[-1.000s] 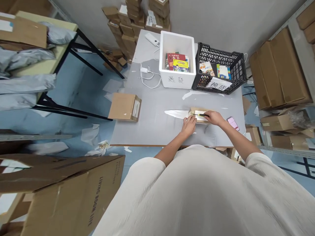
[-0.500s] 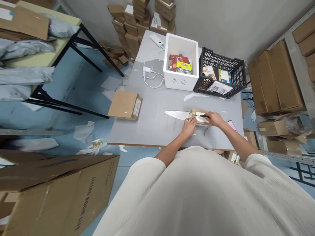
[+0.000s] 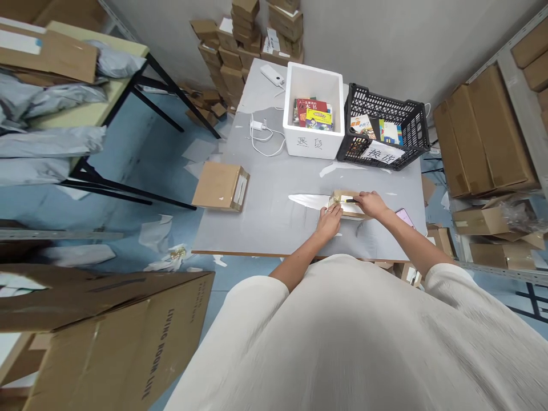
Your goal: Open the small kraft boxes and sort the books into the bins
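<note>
A small cardboard box with a white label and shiny tape lies near the front of the grey table. My left hand grips its left front edge, fingers resting on the top and side. A slim black and yellow utility knife is held in my right hand, its tip pointing left at the taped end of the box. Whether the blade is in the tape is too small to tell. A white strip of paper lies left of the box, partly under it.
A larger cardboard box sits at the table's left. Behind stand a white foam bin and a black crate, both with books. A phone lies right of my right hand; a white cable lies at the back left.
The knife and my right hand have shifted slightly left along the box. My left hand stays on the box. The whole view has tilted a little.
</note>
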A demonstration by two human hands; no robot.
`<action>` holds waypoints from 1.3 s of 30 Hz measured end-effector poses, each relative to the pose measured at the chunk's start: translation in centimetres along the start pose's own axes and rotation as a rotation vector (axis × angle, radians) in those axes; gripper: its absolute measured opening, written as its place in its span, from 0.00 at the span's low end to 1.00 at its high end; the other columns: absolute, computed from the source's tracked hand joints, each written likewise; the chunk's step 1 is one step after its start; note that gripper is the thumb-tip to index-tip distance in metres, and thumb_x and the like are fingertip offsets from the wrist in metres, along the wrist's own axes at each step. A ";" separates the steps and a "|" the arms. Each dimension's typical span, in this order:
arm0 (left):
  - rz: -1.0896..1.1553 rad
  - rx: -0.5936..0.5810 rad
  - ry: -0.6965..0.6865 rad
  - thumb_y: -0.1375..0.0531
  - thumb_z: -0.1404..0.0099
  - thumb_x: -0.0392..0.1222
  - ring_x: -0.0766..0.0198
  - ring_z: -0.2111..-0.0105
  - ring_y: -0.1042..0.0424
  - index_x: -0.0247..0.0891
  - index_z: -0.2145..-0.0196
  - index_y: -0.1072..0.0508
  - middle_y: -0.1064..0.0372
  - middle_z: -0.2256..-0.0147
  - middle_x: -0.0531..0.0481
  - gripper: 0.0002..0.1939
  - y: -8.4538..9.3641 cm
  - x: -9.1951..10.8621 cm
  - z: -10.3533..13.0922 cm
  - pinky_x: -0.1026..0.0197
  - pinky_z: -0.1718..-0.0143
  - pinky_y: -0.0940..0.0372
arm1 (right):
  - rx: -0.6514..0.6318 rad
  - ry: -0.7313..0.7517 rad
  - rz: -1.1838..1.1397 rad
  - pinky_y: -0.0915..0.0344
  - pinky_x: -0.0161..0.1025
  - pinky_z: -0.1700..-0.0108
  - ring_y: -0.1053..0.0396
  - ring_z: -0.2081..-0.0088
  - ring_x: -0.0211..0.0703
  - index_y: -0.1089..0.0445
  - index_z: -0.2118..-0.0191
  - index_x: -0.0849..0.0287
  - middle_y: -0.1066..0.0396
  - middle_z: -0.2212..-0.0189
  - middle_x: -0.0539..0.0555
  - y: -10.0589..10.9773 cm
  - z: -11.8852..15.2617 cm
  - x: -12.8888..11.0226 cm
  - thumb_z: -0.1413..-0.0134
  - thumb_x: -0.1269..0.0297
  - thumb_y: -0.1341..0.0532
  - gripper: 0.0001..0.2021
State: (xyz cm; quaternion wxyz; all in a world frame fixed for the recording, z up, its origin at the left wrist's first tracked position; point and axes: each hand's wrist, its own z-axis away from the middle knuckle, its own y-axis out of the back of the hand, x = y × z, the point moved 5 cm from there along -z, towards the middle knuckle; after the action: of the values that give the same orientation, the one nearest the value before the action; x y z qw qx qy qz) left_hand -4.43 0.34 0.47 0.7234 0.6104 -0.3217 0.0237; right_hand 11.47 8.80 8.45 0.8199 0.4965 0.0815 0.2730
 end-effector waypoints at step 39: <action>-0.154 -0.050 0.166 0.49 0.23 0.37 0.44 0.26 0.40 0.44 0.25 0.36 0.36 0.26 0.37 0.31 0.1 1.6 -1.2 0.37 0.29 0.44 | 0.046 -0.154 -0.130 0.48 0.54 0.43 0.23 0.49 0.60 0.19 0.44 0.55 0.21 0.49 0.69 -6.0 7.7 14.9 0.25 0.63 0.44 0.17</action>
State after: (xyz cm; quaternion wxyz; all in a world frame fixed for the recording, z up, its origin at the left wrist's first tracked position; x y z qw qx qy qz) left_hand -2.69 0.91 1.27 0.7622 0.6110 -0.2133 0.0105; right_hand 29.28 8.61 9.10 0.8281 0.5284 0.0565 0.1784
